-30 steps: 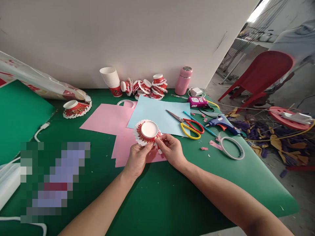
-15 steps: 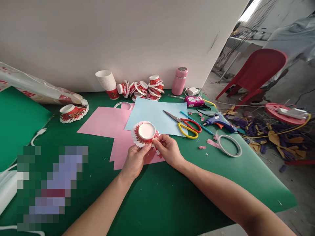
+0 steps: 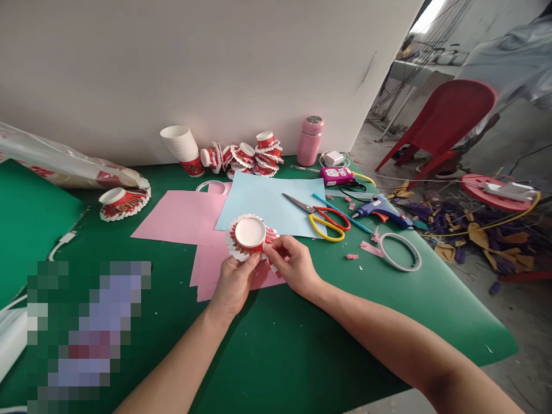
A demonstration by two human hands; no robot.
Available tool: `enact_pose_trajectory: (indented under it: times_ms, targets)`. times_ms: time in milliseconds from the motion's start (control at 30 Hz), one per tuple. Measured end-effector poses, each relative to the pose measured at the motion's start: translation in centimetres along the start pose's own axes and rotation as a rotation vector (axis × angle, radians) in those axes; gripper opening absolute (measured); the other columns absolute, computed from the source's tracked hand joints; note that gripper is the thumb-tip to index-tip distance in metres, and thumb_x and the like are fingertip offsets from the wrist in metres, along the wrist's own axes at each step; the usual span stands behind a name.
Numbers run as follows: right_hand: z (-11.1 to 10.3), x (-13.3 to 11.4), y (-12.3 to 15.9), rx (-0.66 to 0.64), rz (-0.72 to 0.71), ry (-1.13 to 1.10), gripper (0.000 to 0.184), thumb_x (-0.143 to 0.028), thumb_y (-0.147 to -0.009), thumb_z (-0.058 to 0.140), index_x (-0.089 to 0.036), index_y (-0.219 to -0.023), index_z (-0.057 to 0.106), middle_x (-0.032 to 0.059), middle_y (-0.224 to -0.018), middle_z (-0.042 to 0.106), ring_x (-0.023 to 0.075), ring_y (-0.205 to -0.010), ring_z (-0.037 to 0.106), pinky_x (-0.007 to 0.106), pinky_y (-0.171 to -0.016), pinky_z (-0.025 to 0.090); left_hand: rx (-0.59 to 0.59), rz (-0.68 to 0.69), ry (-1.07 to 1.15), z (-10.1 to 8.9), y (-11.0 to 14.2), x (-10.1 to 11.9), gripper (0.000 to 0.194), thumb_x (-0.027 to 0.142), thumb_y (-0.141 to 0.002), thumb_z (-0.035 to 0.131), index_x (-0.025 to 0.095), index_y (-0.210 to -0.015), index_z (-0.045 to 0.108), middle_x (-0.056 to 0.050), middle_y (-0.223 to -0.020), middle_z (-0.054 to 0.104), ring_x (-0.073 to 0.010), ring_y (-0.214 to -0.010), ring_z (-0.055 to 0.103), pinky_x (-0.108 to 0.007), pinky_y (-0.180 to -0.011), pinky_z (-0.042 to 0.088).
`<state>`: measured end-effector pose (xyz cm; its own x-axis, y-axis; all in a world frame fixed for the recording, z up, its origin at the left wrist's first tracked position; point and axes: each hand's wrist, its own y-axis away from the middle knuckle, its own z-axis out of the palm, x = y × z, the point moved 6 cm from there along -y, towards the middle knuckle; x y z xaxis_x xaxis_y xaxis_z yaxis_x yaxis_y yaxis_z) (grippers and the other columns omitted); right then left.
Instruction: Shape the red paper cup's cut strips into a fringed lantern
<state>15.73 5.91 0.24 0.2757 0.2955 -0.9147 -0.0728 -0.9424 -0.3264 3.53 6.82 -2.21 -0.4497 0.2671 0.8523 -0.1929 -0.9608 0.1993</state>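
Shifting slightly left, fringed cup (image 3: pixel 250 232) pinched by left hand (image 3: pixel 233 284), right hand (image 3: pixel 295 267)

The desk (image 3: pixel 431 310) has a smooth green covering with a soft sheen. Flat, matt sheets make up the pink paper (image 3: pixel 181 218) and the blue paper (image 3: pixel 259 201). The cut paper cup (image 3: pixel 250 232) shows a matt white base and printed red sides. Metal blades on the scissors (image 3: pixel 299 203) meet smooth plastic handles. The pink flask (image 3: pixel 309 146) looks satiny, the red chair (image 3: pixel 459 115) smooth plastic, and the bag (image 3: pixel 73 161) clear, wrinkled, glossy plastic.
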Motion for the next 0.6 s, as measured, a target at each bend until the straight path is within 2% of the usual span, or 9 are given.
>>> enact_pose_trajectory:
  times_ms: [133,267,400,600]
  targets:
    - [-0.6,-2.2,0.5,0.053,-0.364,0.181,0.011,-0.025,-0.085,0.056,-0.019,-0.076,0.059,0.0051,-0.083,0.060,0.0123,-0.069,0.059,0.024,-0.058,0.051,0.062,0.010,-0.021,-0.4,0.1,0.0,0.024,0.028,-0.063,0.077,0.015,-0.082,0.073,-0.006,-0.085,0.073,-0.0182,-0.082,0.063,-0.029,-0.074,0.048]
    - [-0.6,-3.5,1.0,0.017,-0.593,0.261,0.006,-0.018,-0.085,0.057,-0.020,-0.083,0.062,0.0054,-0.085,0.060,0.0128,-0.073,0.061,0.024,-0.062,0.052,0.053,0.035,-0.017,-0.3,0.1,0.4,0.021,0.027,-0.064,0.075,0.015,-0.082,0.072,-0.005,-0.085,0.073,-0.0185,-0.083,0.064,-0.029,-0.074,0.048]
    - [-0.5,-3.8,1.1,-0.028,-0.690,0.386,0.009,-0.019,-0.085,0.056,-0.021,-0.083,0.064,0.0046,-0.080,0.061,0.0125,-0.067,0.059,0.025,-0.059,0.049,0.054,0.046,-0.023,-0.4,0.1,0.7,0.024,0.029,-0.064,0.076,0.015,-0.084,0.073,-0.006,-0.088,0.073,-0.0212,-0.088,0.064,-0.031,-0.078,0.048]
    - [-0.1,-3.4,1.1,-0.053,-0.694,0.528,0.012,-0.018,-0.085,0.054,-0.021,-0.087,0.066,0.0058,-0.083,0.063,0.0147,-0.071,0.060,0.028,-0.065,0.050,0.050,0.048,-0.030,-0.2,0.2,0.7,0.028,0.031,-0.062,0.077,0.016,-0.086,0.073,-0.007,-0.089,0.074,-0.0211,-0.087,0.064,-0.031,-0.077,0.048]
